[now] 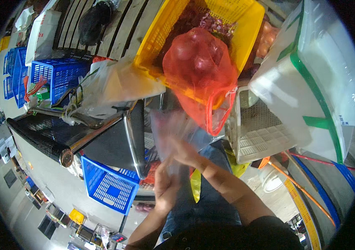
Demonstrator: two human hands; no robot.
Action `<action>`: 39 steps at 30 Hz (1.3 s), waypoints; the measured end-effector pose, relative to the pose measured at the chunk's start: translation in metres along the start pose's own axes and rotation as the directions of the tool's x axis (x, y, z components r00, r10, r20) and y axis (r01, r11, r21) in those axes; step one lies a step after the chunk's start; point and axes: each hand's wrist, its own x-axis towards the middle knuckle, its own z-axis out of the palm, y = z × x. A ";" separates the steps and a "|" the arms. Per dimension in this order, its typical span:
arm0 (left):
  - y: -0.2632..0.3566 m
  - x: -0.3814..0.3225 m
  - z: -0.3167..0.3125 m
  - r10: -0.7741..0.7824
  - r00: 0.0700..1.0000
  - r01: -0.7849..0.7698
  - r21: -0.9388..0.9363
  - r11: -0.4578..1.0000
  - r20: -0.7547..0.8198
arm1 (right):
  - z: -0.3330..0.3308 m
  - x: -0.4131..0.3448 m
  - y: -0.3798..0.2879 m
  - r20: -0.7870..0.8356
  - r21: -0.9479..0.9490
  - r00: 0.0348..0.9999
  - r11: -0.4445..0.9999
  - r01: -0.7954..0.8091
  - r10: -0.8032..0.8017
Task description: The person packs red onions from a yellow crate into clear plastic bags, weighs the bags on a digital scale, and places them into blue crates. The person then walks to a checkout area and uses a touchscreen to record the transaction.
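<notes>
Both my left hand (166, 187) and my right hand (185, 153) are over my lap at a clear plastic bag (177, 125), blurred by motion. My right hand lies just above and right of my left, at the bag's lower part. The blur hides the exact finger positions and what the bag contains. Beyond them a red mesh bag (199, 59) of red onions rests on the near rim of a yellow plastic crate (246, 34), its open mouth hanging towards me. Loose purplish pieces (216, 25) lie inside that crate.
Left stands a black chair (108, 137) with plastic bags on it, above a blue crate (112, 184). A pale crate (258, 140) and a white foam box with green tape (290, 103) stand right. Wooden slats (130, 28) lie beyond.
</notes>
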 end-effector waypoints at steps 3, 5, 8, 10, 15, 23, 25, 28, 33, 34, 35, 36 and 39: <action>0.002 0.000 -0.009 -0.007 0.996 -0.001 -0.088 0.996 -0.090 | -0.059 -0.048 -0.012 -0.263 0.056 0.965 0.998 -0.007 0.021; 0.002 0.000 -0.011 -0.111 0.987 0.106 -0.046 0.993 -0.118 | -0.111 -0.047 0.007 -0.683 0.312 0.690 0.950 -0.021 0.240; -0.002 -0.002 -0.009 -0.122 0.981 0.117 0.036 0.992 0.153 | -0.161 0.002 0.068 -0.600 0.440 0.747 0.898 0.009 0.287; -0.005 -0.004 -0.008 -0.185 0.981 0.189 -0.093 0.978 0.054 | -0.158 0.054 0.109 -0.463 0.263 0.789 0.913 -0.313 0.404; -0.006 -0.002 -0.012 -0.127 0.991 0.127 -0.026 0.992 -0.031 | -0.158 0.160 0.106 -0.372 -0.713 0.828 0.700 0.035 -0.420; -0.008 0.014 -0.001 -0.230 0.964 0.212 -0.134 0.968 -0.138 | -0.198 0.120 0.057 -0.523 -0.649 0.846 0.595 -0.475 0.105; -0.011 0.020 0.000 -0.246 0.951 0.230 -0.100 0.968 -0.187 | -0.195 0.103 0.072 -0.464 0.088 0.696 0.810 -0.580 0.548; -0.013 0.029 0.000 -0.298 0.932 0.274 -0.137 0.952 -0.207 | -0.194 0.107 0.091 -0.414 -0.453 0.899 0.824 -0.340 0.143; -0.017 0.038 0.003 -0.317 0.916 0.291 -0.137 0.947 -0.246 | -0.200 0.171 0.083 -0.259 -0.788 0.958 0.601 -0.134 -0.126; -0.018 0.040 0.005 -0.299 0.919 0.278 -0.116 0.953 -0.258 | -0.203 0.190 0.079 -0.150 -0.851 0.946 0.525 0.024 -0.286; -0.019 0.043 0.006 -0.288 0.914 0.272 -0.094 0.958 -0.285 | -0.204 0.212 0.074 -0.039 -0.897 0.928 0.422 0.131 -0.371; -0.021 0.045 0.008 -0.274 0.909 0.265 -0.069 0.962 -0.315 | -0.205 0.229 0.070 0.069 -0.913 0.916 0.344 0.217 -0.394; -0.022 0.049 0.008 -0.278 0.889 0.239 -0.150 0.959 -0.365 | -0.201 0.266 0.059 0.168 -0.936 0.947 0.255 0.240 -0.275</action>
